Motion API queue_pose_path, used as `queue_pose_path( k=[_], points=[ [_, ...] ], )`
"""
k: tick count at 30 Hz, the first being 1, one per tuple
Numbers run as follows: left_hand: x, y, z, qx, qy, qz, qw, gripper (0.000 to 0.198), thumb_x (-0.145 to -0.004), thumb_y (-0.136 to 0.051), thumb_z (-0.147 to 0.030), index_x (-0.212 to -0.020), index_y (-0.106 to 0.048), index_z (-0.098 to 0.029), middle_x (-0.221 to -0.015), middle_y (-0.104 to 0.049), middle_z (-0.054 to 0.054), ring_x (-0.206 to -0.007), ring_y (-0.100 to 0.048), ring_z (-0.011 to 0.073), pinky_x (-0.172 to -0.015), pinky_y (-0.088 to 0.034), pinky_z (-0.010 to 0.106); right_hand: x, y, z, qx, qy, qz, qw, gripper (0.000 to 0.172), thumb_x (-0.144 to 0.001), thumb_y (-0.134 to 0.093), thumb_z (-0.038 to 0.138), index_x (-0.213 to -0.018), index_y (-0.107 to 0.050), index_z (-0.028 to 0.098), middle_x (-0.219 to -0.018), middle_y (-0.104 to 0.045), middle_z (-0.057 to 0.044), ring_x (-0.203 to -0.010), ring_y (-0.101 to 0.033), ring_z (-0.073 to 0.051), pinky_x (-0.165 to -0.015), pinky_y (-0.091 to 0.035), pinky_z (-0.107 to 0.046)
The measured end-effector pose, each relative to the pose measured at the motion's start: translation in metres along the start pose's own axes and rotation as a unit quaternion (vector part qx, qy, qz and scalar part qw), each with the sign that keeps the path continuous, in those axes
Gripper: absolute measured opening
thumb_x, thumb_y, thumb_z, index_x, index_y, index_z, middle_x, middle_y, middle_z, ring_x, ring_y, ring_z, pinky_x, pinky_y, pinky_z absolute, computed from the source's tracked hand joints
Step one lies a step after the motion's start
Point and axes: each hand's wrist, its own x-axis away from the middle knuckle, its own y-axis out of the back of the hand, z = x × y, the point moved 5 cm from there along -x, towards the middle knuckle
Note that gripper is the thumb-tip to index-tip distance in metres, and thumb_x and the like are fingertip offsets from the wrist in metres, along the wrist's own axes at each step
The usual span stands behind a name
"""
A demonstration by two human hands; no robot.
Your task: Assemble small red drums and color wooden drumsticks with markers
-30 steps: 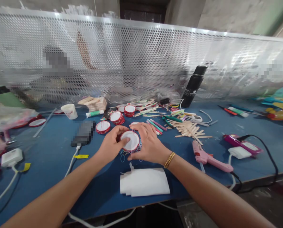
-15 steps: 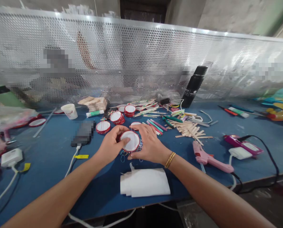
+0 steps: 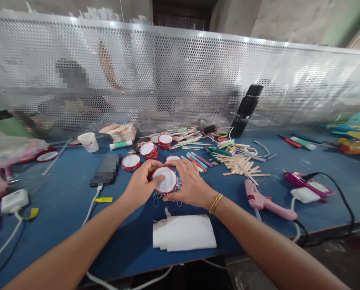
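Note:
My left hand [image 3: 145,183] grips a round white disc with a red rim [image 3: 167,179], its thumb lying flat on the white face. Round the right side of the same disc curls my right hand [image 3: 193,181], fingertips at the far edge and thumb at the near edge. A thin thread runs across the white face between them. Tangled bluish thread [image 3: 156,200] shows beneath the disc, partly hidden by the hands. Just beyond lie another red-rimmed disc [image 3: 172,158] and a short stack of discs [image 3: 130,162]. A folded white cloth or paper [image 3: 184,233] lies nearer me.
More stacked discs [image 3: 149,150], markers [image 3: 198,161] and wooden sticks [image 3: 243,163] lie beyond my hands. A pink glue gun [image 3: 267,203] is at right, a phone [image 3: 106,169] and paper cup [image 3: 88,142] at left. A black bottle [image 3: 247,110] leans against the perforated metal screen [image 3: 180,72].
Both hands stay around the disc in nearly the same place. The disc's tilt and the right fingers have shifted very slightly.

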Motion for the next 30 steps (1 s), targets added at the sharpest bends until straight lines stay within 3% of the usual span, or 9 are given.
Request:
queue_pose_path(
  k=[9, 16, 19, 24, 30],
  points=[
    [-0.001, 0.001, 0.002, 0.027, 0.01, -0.007, 1.0, 0.026, -0.076, -0.066, -0.02, -0.1, -0.058, -0.018, -0.095, -0.067, 0.004, -0.085, -0.063, 0.0176, -0.077, -0.05, 0.032, 0.0, -0.004, -0.003, -0.036, 0.01, 0.003, 0.999, 0.081, -0.067, -0.084, 0.054, -0.133, -0.046, 0.026, -0.136, -0.056, -0.01, -0.129, -0.047, -0.031, -0.108, -0.032, -0.05],
    [-0.001, 0.003, 0.006, 0.099, 0.05, -0.026, 0.994, 0.029, -0.072, -0.074, -0.023, -0.098, -0.061, -0.018, -0.089, -0.067, 0.002, -0.08, -0.06, 0.0162, -0.07, -0.049, 0.028, -0.002, -0.007, -0.003, -0.105, 0.027, -0.014, 0.994, 0.069, -0.071, -0.084, 0.041, -0.128, -0.049, 0.022, -0.132, -0.058, -0.011, -0.12, -0.054, -0.029, -0.103, -0.04, -0.047],
    [0.0, 0.003, 0.01, 0.171, 0.088, -0.035, 0.981, 0.035, -0.071, -0.078, -0.028, -0.1, -0.061, -0.019, -0.087, -0.067, 0.001, -0.073, -0.059, 0.0145, -0.063, -0.048, 0.025, -0.004, -0.004, -0.003, -0.153, 0.038, -0.044, 0.986, 0.054, -0.073, -0.083, 0.031, -0.119, -0.057, 0.02, -0.118, -0.065, -0.009, -0.107, -0.059, -0.025, -0.094, -0.046, -0.04],
    [0.0, 0.007, 0.015, 0.257, 0.124, -0.072, 0.956, 0.046, -0.063, -0.086, -0.029, -0.101, -0.062, -0.018, -0.086, -0.068, 0.0, -0.067, -0.059, 0.0107, -0.056, -0.047, 0.02, -0.007, -0.004, 0.003, -0.22, 0.087, -0.045, 0.971, 0.008, -0.09, -0.066, 0.025, -0.096, -0.071, 0.021, -0.099, -0.072, -0.005, -0.095, -0.064, -0.019, -0.091, -0.048, -0.034],
    [-0.004, 0.016, 0.02, 0.29, 0.128, -0.119, 0.941, 0.045, -0.061, -0.088, -0.025, -0.099, -0.064, -0.018, -0.088, -0.071, 0.0, -0.068, -0.062, 0.0103, -0.057, -0.05, 0.019, -0.004, -0.011, 0.009, -0.25, 0.124, -0.032, 0.96, 0.02, -0.096, -0.057, 0.023, -0.107, -0.074, 0.024, -0.114, -0.072, -0.006, -0.107, -0.066, -0.018, -0.097, -0.052, -0.033]
  ],
)
